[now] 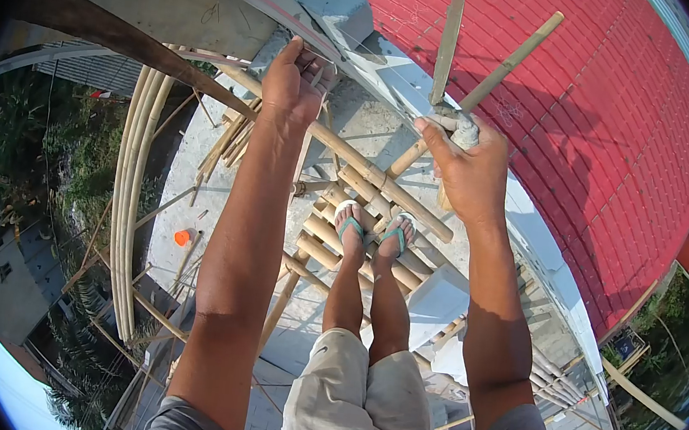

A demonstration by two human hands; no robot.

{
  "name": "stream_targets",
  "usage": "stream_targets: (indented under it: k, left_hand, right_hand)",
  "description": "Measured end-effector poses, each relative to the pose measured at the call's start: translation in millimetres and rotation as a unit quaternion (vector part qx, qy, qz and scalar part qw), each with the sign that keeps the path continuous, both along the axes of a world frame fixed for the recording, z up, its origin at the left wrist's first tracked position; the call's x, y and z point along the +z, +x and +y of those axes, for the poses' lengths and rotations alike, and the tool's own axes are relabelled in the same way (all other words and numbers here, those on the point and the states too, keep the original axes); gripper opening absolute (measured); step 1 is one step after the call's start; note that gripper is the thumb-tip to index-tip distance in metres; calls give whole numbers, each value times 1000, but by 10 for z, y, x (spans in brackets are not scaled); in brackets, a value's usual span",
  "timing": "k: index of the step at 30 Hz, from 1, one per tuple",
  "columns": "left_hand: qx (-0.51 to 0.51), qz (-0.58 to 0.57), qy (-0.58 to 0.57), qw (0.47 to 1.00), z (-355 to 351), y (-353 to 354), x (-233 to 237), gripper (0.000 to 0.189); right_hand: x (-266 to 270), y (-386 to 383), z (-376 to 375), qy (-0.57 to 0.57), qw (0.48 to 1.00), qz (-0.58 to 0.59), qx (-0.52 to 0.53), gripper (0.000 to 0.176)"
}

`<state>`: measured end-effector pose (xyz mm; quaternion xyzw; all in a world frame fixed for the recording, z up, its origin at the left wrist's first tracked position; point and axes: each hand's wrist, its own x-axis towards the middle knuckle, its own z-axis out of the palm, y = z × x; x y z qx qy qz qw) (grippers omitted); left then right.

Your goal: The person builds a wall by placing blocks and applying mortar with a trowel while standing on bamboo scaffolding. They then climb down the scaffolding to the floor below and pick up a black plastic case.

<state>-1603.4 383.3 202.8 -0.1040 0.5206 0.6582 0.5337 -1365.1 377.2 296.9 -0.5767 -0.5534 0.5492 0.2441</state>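
My left hand is raised at the edge of the grey wall panel, its thumb up and its fingers apart beside the edge. Close by, a thin pinkish line runs along the wall. My right hand is closed around a lumpy, grey, mortar-smeared piece on the wall's top; I cannot tell what it is. A long flat strip and a bamboo pole rise from just behind that hand.
My sandalled feet stand on bamboo poles laid as scaffolding, high above a concrete floor. A dark slanting pole crosses at upper left. The red tiled roof slopes beyond the wall. An orange cup-like object lies below.
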Motion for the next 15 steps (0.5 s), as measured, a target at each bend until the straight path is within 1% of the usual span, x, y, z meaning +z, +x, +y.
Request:
stream_targets:
  k: [1, 3, 5, 6, 7, 9, 10, 11, 12, 13, 14, 15]
  left_hand:
    - [-8, 5, 5, 1000, -14, 7, 4, 16]
    - [-8, 2, -3, 1000, -33, -2, 2, 15]
    - [-7, 0, -9, 1000, -41, -36, -13, 15]
    - [-21, 18, -14, 1000, -48, -66, -36, 15]
    - [-36, 36, -20, 998, -54, -94, -48, 15]
    - [-37, 56, -37, 997, -52, -180, -60, 15]
    - [-38, 78, -52, 995, -33, -243, -60, 14]
    - [-35, 78, -49, 995, -3, -319, -57, 14]
    - [2, 132, -43, 990, 48, -408, -53, 14]
    - [40, 184, -37, 981, 105, -514, -86, 14]
    - [43, 184, -34, 981, 170, -639, -108, 14]
    - [45, 199, 27, 979, 259, -800, -164, 12]
  right_hand:
    - [27, 32, 21, 4, 1000, 8, 6, 20]
    - [64, 47, 113, -3, 1000, -13, 10, 19]
    - [133, 55, 275, 24, 997, -68, 19, 19]
    - [135, 47, 374, 55, 996, -69, -2, 19]
    - [80, 52, 484, 55, 996, -70, -1, 19]
    - [-40, 34, 739, 162, 983, -88, -4, 20]
    - [-72, -17, 855, 165, 982, -88, -3, 20]
    - [-97, -74, 965, 194, 971, -143, -11, 21]
    - [-129, -135, 1079, 222, 955, -197, -19, 22]
    - [-208, -209, 1208, 225, 954, -197, -17, 22]
    - [-304, -299, 1329, 316, 920, -231, -18, 23]
    - [-357, -381, 1421, 405, 876, -261, -20, 24]
